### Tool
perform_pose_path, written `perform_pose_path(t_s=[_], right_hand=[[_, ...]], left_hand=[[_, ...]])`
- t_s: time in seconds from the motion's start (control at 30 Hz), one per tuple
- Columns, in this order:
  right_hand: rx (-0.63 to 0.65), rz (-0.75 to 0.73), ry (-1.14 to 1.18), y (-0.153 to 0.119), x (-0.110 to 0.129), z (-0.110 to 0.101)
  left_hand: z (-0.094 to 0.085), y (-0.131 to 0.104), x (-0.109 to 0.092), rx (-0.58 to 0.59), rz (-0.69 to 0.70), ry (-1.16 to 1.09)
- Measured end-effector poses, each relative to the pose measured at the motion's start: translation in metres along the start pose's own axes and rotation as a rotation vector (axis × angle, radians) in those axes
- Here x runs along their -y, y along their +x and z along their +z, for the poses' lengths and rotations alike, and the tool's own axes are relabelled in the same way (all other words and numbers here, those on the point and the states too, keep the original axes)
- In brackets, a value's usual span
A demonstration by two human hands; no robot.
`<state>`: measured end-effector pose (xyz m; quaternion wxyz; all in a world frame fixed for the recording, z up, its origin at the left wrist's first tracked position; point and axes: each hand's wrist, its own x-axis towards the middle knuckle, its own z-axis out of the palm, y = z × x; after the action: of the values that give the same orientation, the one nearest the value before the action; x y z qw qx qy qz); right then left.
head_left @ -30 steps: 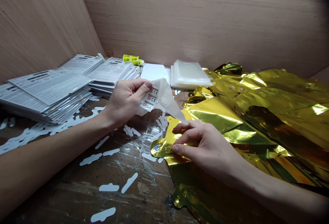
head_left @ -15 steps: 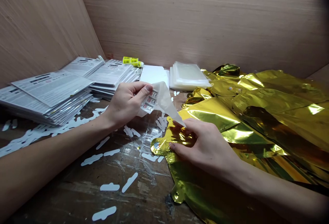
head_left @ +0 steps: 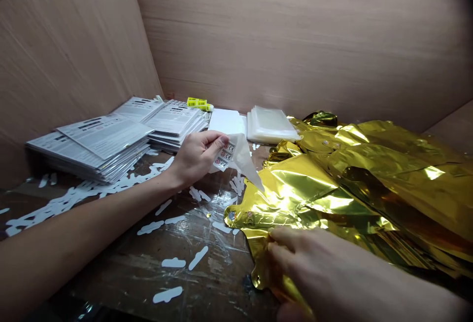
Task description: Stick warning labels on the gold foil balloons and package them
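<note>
A: Our left hand (head_left: pixel 199 157) pinches a label sheet (head_left: pixel 244 157) between thumb and fingers, above the counter (head_left: pixel 221 282). And the right?

B: Our right hand (head_left: pixel 310 253), blurred, has moved nearer to us; its thumb and fingers seem closed on the near part of the gold foil (head_left: pixel 281 179), at the counter's right.

A: What does that change?

B: It has uncovered a small label (head_left: pixel 250 219) on the foil. We judge that label placed, and the work now turned to the foil itself.

A: Which way do things point?

B: The foil's tab (head_left: pixel 238 213), with its round hole, points left. Folds and our hand hide its outline, so we cannot tell its long axis. The sheet's loose corner points down and right, toward the foil.
</note>
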<state>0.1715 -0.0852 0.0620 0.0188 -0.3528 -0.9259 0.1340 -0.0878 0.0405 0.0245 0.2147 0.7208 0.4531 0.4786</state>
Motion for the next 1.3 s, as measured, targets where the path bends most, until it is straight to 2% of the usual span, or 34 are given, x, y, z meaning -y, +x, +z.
perform_pose_path(t_s=[0.1, 0.23, 0.3, 0.4, 0.43, 0.53, 0.6, 0.73, 0.8, 0.9, 1.0, 1.07, 1.17, 1.3], right_hand=[[0.024, -0.111, -0.139, -0.012, 0.006, 0.020], [-0.074, -0.055, -0.158, -0.016, 0.007, 0.038], [-0.051, -0.045, -0.207, -0.011, 0.010, 0.037], [0.065, -0.057, -0.260, 0.002, 0.013, 0.024], [0.065, -0.036, -0.262, 0.007, 0.012, 0.017], [-0.091, 0.119, -0.206, 0.018, 0.006, -0.004], [-0.121, 0.219, -0.083, 0.020, 0.000, -0.021], [0.094, 0.207, 0.207, 0.011, -0.018, -0.054], [0.133, 0.205, 0.252, 0.005, -0.028, -0.066], [0.058, 0.306, 0.257, 0.004, -0.040, -0.073], [-0.013, 0.396, 0.260, 0.015, -0.046, -0.070], [-0.052, 0.386, 0.238, 0.028, -0.051, -0.066], [-0.062, 0.285, 0.193, 0.048, -0.063, -0.066], [-0.002, 0.133, 0.236, 0.055, -0.089, -0.084]], left_hand=[[-0.001, 0.001, 0.001, 0.008, 0.015, 0.005], [-0.001, 0.001, 0.001, 0.005, 0.030, 0.022], [-0.001, 0.001, 0.001, 0.004, 0.032, 0.035], [-0.002, 0.001, 0.001, -0.001, 0.033, 0.044], [-0.003, 0.001, 0.001, 0.003, 0.032, 0.042], [-0.005, 0.003, 0.001, 0.025, 0.026, 0.028], [-0.005, 0.004, 0.002, 0.031, 0.017, 0.022], [-0.006, 0.005, 0.003, 0.023, -0.001, 0.008], [-0.006, 0.006, 0.003, 0.022, -0.006, -0.006], [-0.006, 0.006, 0.002, 0.020, -0.013, -0.013], [-0.006, 0.007, 0.004, 0.018, -0.024, -0.028], [-0.007, 0.008, 0.006, 0.015, -0.035, -0.045], [-0.007, 0.009, 0.010, 0.002, -0.051, -0.055], [-0.007, 0.011, 0.013, -0.018, -0.056, -0.061]])
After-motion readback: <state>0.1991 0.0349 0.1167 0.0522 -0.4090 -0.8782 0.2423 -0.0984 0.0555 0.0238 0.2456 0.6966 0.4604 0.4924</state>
